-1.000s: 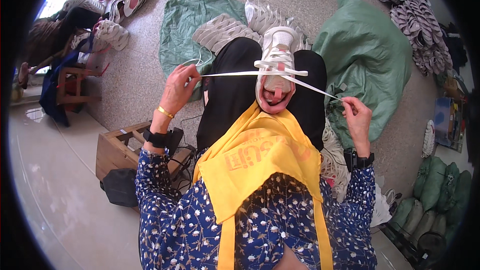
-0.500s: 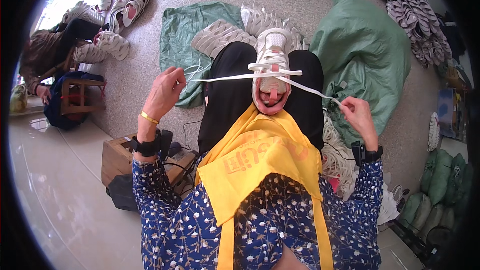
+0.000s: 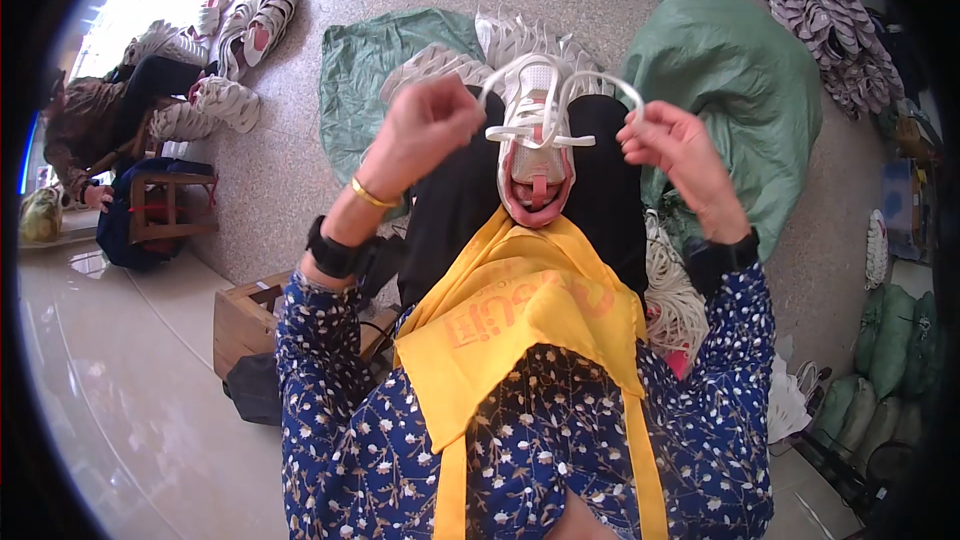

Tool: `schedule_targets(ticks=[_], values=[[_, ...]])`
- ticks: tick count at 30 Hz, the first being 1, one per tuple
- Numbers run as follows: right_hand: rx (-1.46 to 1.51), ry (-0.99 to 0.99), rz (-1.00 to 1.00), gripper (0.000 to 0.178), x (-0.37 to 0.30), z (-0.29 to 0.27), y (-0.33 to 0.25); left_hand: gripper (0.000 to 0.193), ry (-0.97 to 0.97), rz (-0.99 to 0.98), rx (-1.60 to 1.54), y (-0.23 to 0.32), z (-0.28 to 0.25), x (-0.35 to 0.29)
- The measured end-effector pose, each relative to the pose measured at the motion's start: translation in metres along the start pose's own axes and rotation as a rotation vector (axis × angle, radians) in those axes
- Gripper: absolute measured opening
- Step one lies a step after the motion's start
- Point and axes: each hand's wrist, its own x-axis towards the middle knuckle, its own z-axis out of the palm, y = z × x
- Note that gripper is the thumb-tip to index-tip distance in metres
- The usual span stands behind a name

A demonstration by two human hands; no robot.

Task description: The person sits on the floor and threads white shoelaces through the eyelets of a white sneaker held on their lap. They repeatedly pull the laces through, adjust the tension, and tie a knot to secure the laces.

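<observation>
Between my knees sits a white and pink sneaker (image 3: 538, 165), its pink-lined opening toward me and its toe pointing away. White shoelace (image 3: 512, 134) runs through its eyelets and arches up on both sides toward my hands. My left hand (image 3: 435, 125), closed, grips lace at the left above my knee; its fingertips are partly hidden behind the back of the hand. On the right, my right hand (image 3: 672, 145) pinches the other lace part between thumb and fingers. Both hands are raised beside the sneaker, level with its laces.
A green sack (image 3: 730, 110) bulges at the right. White shoe parts (image 3: 435, 70) lie on a green sheet (image 3: 345, 90) ahead. Beside my right thigh hangs a bundle of white laces (image 3: 675, 290). A wooden box (image 3: 245, 325) stands at left; another person (image 3: 100, 130) sits further left.
My hands have come inward and up from their wide spread. The lace, pulled straight across the sneaker before, now curves up in two slack arches.
</observation>
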Motion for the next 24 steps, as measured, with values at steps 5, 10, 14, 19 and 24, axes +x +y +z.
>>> schedule_targets(ticks=[5, 10, 14, 19, 24], values=[[-0.044, -0.023, 0.07, 0.015, -0.016, 0.021, 0.036, 0.009, -0.144, -0.085, -0.232, -0.031, 0.032, -0.02], [-0.123, 0.06, 0.013, 0.012, -0.02, 0.031, 0.053, 0.011, -0.023, -0.043, -0.293, -0.045, 0.035, -0.015], [-0.07, 0.118, -0.011, 0.01, -0.02, 0.036, 0.055, 0.013, 0.122, 0.004, -0.309, -0.058, 0.045, -0.011], [-0.036, 0.142, 0.013, 0.011, -0.018, 0.038, 0.059, 0.01, 0.204, 0.029, -0.323, -0.07, 0.059, -0.016], [-0.056, 0.14, -0.004, 0.011, -0.015, 0.042, 0.057, 0.011, 0.235, 0.022, -0.345, -0.073, 0.064, -0.016]])
